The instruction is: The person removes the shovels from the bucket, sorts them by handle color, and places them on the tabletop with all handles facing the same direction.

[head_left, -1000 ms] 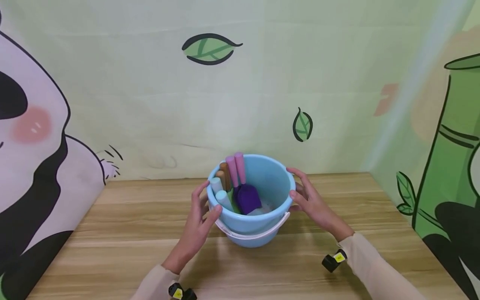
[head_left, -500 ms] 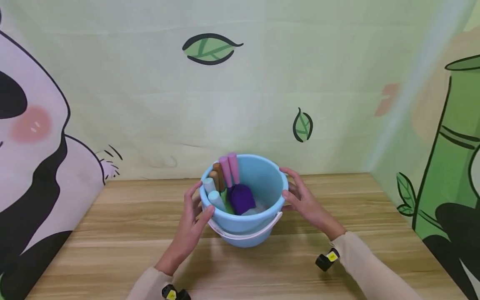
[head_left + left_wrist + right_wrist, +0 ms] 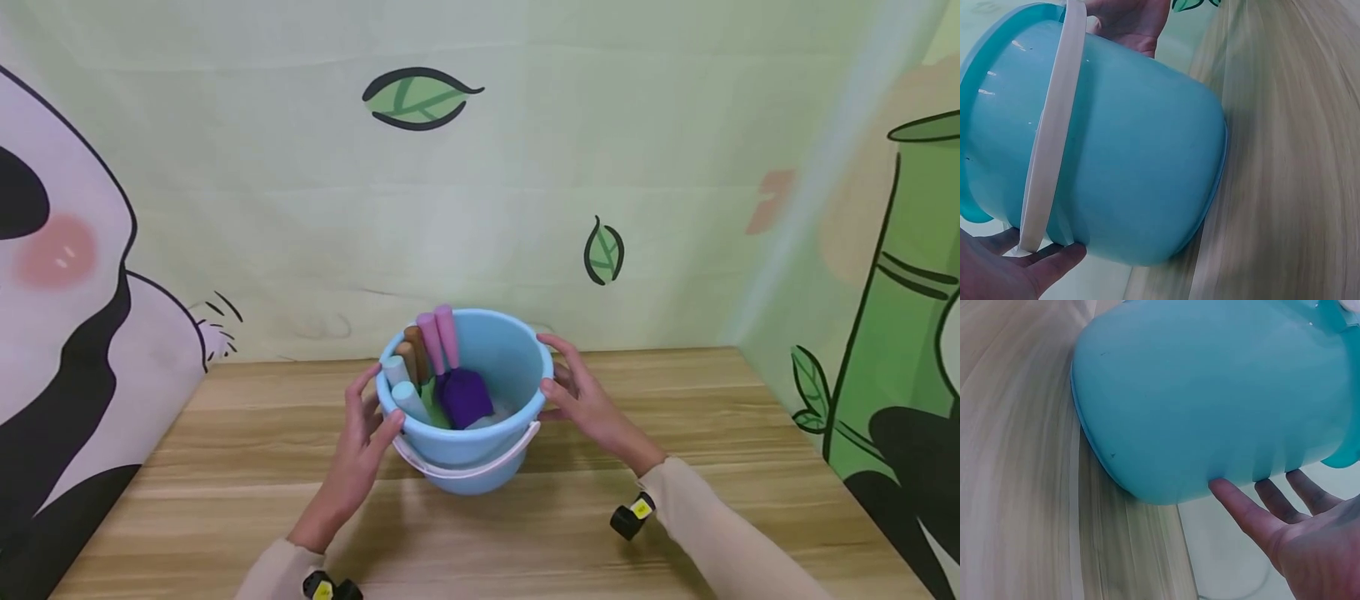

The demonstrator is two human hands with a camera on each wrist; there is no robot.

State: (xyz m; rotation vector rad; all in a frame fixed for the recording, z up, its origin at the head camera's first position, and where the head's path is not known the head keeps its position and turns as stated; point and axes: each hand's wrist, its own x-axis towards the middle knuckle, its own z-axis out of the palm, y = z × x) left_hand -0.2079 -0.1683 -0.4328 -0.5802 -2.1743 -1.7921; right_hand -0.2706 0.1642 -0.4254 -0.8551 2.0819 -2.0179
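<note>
A light blue bucket (image 3: 450, 450) stands upright on the wooden table, its white carrying handle (image 3: 461, 475) hanging down across the front. Inside lean a purple shovel (image 3: 465, 398), two pink handles (image 3: 447, 333), brown handles (image 3: 416, 354) and light blue handles (image 3: 408, 400). My left hand (image 3: 352, 454) holds the bucket's left side, thumb at the rim; in the left wrist view its fingers reach past the white handle. On the opposite side my right hand (image 3: 592, 408) grips it with thumb and index finger at the rim. Its other fingertips (image 3: 1217, 485) press the wall lower down.
Wooden tabletop (image 3: 720, 400) extends around the bucket, meeting a pale green backdrop (image 3: 675, 167) behind. Cartoon pandas, leaves and bamboo (image 3: 870, 333) are printed on the backdrop. Small black wrist devices (image 3: 633, 517) sit at both beige sleeves.
Both hands have moved the bucket with its contents steadily to the left across the table. Their hold on it looks the same.
</note>
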